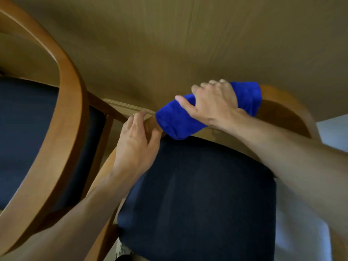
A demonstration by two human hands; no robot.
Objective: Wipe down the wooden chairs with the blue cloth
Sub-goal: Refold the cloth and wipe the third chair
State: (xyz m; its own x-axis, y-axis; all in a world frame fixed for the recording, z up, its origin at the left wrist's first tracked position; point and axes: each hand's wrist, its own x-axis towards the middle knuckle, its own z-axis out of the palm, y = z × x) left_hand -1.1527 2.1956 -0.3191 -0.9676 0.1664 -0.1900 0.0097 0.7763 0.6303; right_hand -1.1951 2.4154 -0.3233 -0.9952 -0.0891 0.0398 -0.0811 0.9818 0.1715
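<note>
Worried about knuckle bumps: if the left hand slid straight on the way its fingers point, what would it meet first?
Probably the table edge just beyond the left hand, which grips the chair back; depth is unclear.

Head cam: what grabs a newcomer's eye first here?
The bright blue cloth, centre frame, gripped by the right hand over the curved wooden backrest of the near chair. The left hand holds the same backrest just left of it, above the dark seat cushion. A second chair stands at left.
</note>
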